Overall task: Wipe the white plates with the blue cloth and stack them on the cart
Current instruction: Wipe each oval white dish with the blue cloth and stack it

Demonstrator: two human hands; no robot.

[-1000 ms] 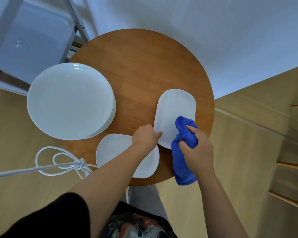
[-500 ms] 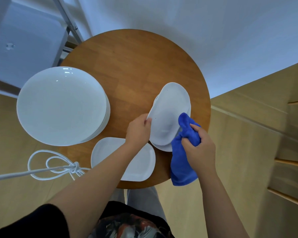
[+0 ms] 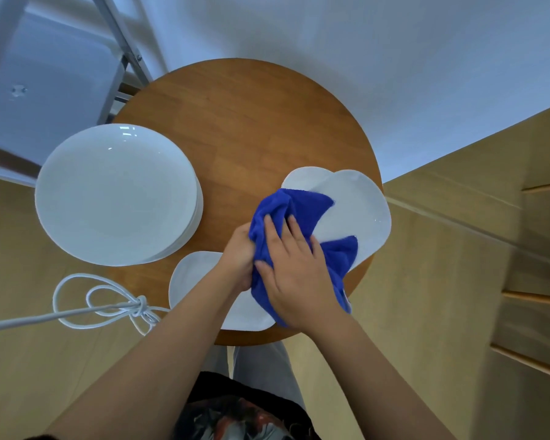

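A white oval plate (image 3: 359, 211) is tilted up above the right side of the round wooden table (image 3: 242, 122). My left hand (image 3: 238, 258) grips its near-left edge, partly hidden by the blue cloth (image 3: 299, 204). My right hand (image 3: 292, 265) presses the cloth flat onto the plate with its fingers spread. A second oval plate (image 3: 299, 177) peeks out beneath it on the table. Another white plate (image 3: 194, 277) lies at the table's front edge under my left forearm. A stack of large round plates (image 3: 115, 192) overhangs the table's left edge.
The cart (image 3: 45, 74), with a white shelf and a grey metal frame, stands at the upper left behind the table. A knotted white cord (image 3: 92, 300) hangs in loops at the left. Wooden floor and steps lie to the right.
My left hand lifted the top oval plate off the one below and tilted it. My right hand moved the cloth onto the plate and flattened out on it.
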